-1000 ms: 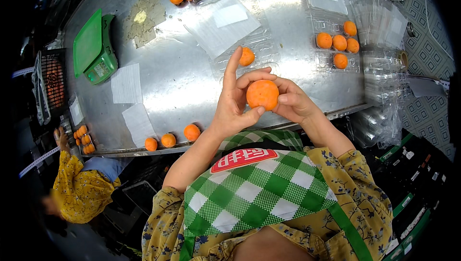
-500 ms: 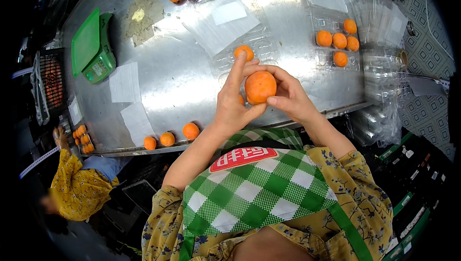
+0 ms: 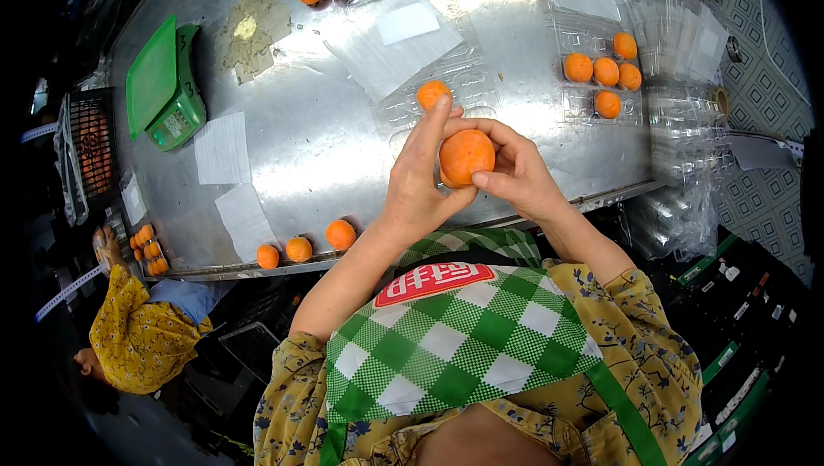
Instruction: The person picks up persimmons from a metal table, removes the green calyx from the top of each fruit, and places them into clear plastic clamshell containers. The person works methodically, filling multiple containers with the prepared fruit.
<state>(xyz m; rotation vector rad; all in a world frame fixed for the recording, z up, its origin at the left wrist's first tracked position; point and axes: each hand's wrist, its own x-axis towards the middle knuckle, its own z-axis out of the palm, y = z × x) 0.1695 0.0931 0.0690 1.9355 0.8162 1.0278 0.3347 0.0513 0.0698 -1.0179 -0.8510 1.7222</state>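
Above the table's near edge, I hold a round orange persimmon (image 3: 467, 157) between my two hands. My right hand (image 3: 524, 176) has its fingers curled behind the fruit and its thumb against the lower right side. My left hand (image 3: 418, 176) cups the other side, its long fingers pointing away from me and its thumb below. Beyond my left fingertips, another persimmon (image 3: 433, 95) sits in a clear plastic tray (image 3: 399, 112). A sliver of orange shows under the held fruit; what it belongs to is mostly hidden.
White sheets (image 3: 395, 41) partly cover the clear trays ahead. Several persimmons (image 3: 606, 71) sit in a tray at right, beside stacked clear containers (image 3: 682, 136). Three persimmons (image 3: 299, 249) line the near edge. A green scale (image 3: 163, 88) stands left; a co-worker (image 3: 146, 329) is at lower left.
The held persimmon has shifted very slightly within my hands, which stay almost in place. At lower left, the co-worker's head and hand have moved a little.
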